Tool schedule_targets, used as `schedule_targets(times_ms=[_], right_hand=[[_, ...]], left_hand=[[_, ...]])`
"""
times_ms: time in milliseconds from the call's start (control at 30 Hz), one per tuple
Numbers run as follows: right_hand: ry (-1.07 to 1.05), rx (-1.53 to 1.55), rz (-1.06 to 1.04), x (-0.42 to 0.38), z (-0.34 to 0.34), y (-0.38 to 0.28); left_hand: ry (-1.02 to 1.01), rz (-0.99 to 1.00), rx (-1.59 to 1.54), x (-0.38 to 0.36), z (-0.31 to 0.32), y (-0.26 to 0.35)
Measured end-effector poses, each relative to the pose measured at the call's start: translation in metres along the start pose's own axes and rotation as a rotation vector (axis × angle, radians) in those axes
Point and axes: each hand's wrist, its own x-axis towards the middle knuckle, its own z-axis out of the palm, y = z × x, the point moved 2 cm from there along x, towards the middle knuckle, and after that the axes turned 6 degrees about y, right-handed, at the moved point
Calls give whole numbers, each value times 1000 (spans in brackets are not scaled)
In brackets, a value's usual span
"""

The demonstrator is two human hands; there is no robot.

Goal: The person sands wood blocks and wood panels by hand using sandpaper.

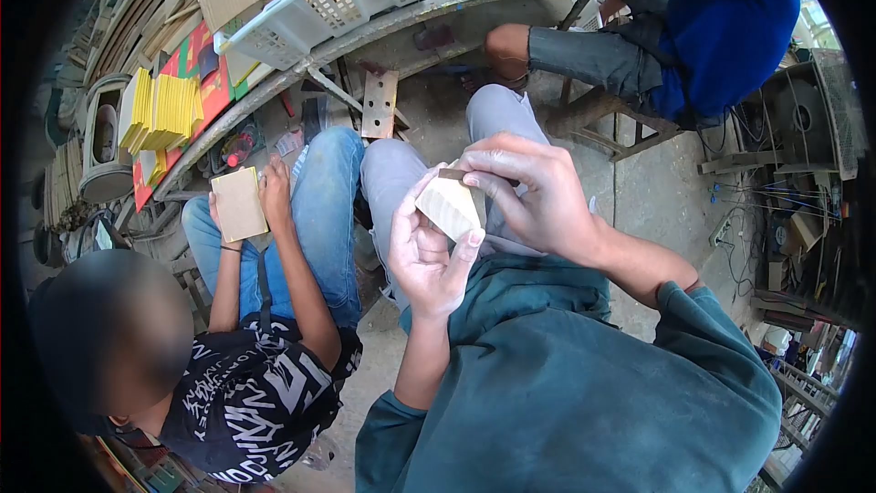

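A small pale wooden block (449, 205) with a ridged, cream face sits between both my hands above my lap. My left hand (422, 256) cradles it from below, thumb along its lower right edge. My right hand (529, 196) comes from the right and pinches the block's top edge with the fingertips. Both my arms wear dark teal sleeves.
A person in a black printed shirt and blue jeans sits at my left, holding a flat tan board (239, 204). Another person in blue (721, 27) sits ahead. A white plastic basket (338, 0) rests on the curved bench; yellow sheets (164, 111) are stacked at left.
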Motion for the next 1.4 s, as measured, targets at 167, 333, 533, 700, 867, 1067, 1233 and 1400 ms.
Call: schedule_targets(times_ms=[167, 333, 533, 700, 867, 1067, 1233, 1400], right_hand=[[-25, 24, -10, -7, -2, -14], [23, 16, -16, 3, 2, 5], [-7, 23, -45, -9, 2, -15], [63, 25, 7, 5, 7, 6], [31, 22, -94, -7, 6, -17], [54, 9, -16, 3, 7, -3], [50, 73, -66, -8, 8, -17], [79, 14, -29, 10, 7, -1]], left_hand=[[37, 20, 39, 3, -1, 4], [28, 38, 27, 1, -1, 4], [65, 35, 37, 3, -6, 6], [35, 54, 54, 2, -5, 9], [45, 73, 52, 4, -7, 11], [22, 34, 33, 1, -5, 8], [24, 58, 74, 3, -9, 9], [20, 63, 44, 3, -2, 9]])
